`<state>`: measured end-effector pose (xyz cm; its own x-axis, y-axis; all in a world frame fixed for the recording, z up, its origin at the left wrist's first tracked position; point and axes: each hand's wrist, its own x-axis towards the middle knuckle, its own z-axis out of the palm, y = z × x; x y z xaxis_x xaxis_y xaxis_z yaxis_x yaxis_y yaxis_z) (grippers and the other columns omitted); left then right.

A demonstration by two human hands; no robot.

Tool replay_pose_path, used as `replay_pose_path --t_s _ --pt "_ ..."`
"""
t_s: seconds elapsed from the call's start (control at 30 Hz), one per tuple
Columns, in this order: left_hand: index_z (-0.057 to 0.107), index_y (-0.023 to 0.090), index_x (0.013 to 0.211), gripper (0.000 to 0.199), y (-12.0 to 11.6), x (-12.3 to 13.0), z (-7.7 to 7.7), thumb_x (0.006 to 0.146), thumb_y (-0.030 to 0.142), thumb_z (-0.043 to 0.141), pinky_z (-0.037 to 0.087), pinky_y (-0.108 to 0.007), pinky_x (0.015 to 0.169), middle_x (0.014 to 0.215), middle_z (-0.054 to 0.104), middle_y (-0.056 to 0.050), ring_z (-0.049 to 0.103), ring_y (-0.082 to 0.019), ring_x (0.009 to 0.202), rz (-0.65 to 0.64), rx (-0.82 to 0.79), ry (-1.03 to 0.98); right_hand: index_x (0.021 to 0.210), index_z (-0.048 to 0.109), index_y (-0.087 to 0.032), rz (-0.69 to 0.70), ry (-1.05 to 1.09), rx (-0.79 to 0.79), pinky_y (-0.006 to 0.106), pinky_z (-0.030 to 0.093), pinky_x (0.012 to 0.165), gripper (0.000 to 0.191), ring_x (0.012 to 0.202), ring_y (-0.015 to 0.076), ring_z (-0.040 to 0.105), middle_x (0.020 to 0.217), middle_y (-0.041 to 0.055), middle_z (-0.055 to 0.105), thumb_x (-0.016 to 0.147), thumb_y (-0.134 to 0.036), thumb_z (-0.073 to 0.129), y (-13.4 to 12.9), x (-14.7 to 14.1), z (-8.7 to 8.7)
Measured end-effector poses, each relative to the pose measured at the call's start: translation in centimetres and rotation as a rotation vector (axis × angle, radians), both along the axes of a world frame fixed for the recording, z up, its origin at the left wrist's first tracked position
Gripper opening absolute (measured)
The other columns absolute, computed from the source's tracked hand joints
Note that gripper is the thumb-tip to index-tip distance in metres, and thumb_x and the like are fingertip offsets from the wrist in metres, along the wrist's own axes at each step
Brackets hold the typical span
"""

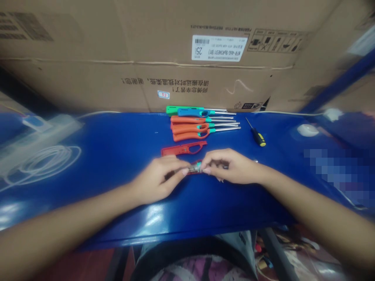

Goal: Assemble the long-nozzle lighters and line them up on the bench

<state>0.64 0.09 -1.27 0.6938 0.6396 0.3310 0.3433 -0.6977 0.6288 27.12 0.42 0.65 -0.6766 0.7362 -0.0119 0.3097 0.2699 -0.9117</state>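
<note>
Over the blue table, my left hand [159, 177] and my right hand [228, 167] meet at an opened red gas lighter [195, 168]. Its insides and a teal part show between the fingertips. Left thumb and fingers pinch the lighter's left portion. My right hand has its fingers closed on the lighter around the teal part, which hides much of it. Just beyond the hands lies a loose red lighter shell half [183, 149], its inner side up. Further back, several orange long-nosed lighters [187, 135] lie in a row, metal nozzles to the right.
A blue lighter [190, 112] and a green lighter [171, 111] lie by the cardboard box [102, 84]. To the right is a black-and-yellow screwdriver [258, 137]. A coiled white cable [52, 157] and a power strip [38, 140] sit left. The table's front edge [140, 239] is near my lap.
</note>
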Motion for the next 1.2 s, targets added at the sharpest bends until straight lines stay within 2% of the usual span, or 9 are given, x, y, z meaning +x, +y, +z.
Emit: replay_pose_path --t_s 0.1,0.33,0.5,0.7,1.2 --pt "0.072 0.017 0.113 0.023 0.05 0.03 0.05 0.102 0.024 0.053 0.048 -0.028 0.076 0.095 0.075 -0.004 0.064 -0.016 0.082 0.002 -0.019 -0.005 0.094 0.066 -0.015 -0.03 -0.029 -0.022 0.019 0.048 0.051 0.018 0.053 0.0081 0.059 0.069 -0.0018 0.062 0.094 -0.032 0.064 -0.03 -0.02 0.06" --pt "0.073 0.018 0.113 0.023 0.14 0.09 -0.03 0.101 0.024 0.054 0.049 -0.028 0.076 0.095 0.075 -0.005 0.065 -0.016 0.082 -0.002 -0.03 -0.014 0.091 0.067 -0.014 -0.042 -0.013 -0.042 0.019 0.051 0.052 0.021 0.054 0.0077 0.06 0.072 -0.0013 0.062 0.094 -0.035 0.064 0.1 -0.01 -0.16" --pt "0.073 0.018 0.115 0.024 0.02 -0.02 -0.02 0.101 0.023 0.054 0.049 -0.028 0.076 0.096 0.076 -0.005 0.065 -0.016 0.082 -0.016 -0.025 -0.013 0.095 0.068 -0.014 -0.01 -0.003 0.054 0.018 0.05 0.051 0.018 0.057 0.0061 0.059 0.084 0.001 0.062 0.096 -0.03 0.06 0.1 -0.03 -0.22" --pt "0.073 0.018 0.114 0.024 0.05 0.02 0.0 0.101 0.023 0.054 0.049 -0.028 0.075 0.095 0.076 -0.005 0.065 -0.016 0.081 -0.01 -0.016 -0.022 0.097 0.069 -0.014 -0.001 -0.045 0.103 0.018 0.046 0.052 0.016 0.058 0.0062 0.056 0.081 0.0007 0.063 0.096 -0.026 0.06 0.09 0.08 -0.07" --pt "0.073 0.018 0.112 0.023 0.09 0.03 0.07 0.101 0.024 0.054 0.05 -0.028 0.075 0.095 0.076 -0.005 0.066 -0.016 0.081 -0.004 -0.014 -0.032 0.092 0.066 -0.014 0.011 -0.054 0.073 0.02 0.047 0.053 0.016 0.056 0.0073 0.057 0.077 -0.0005 0.06 0.096 -0.028 0.06 0.19 0.2 -0.03"
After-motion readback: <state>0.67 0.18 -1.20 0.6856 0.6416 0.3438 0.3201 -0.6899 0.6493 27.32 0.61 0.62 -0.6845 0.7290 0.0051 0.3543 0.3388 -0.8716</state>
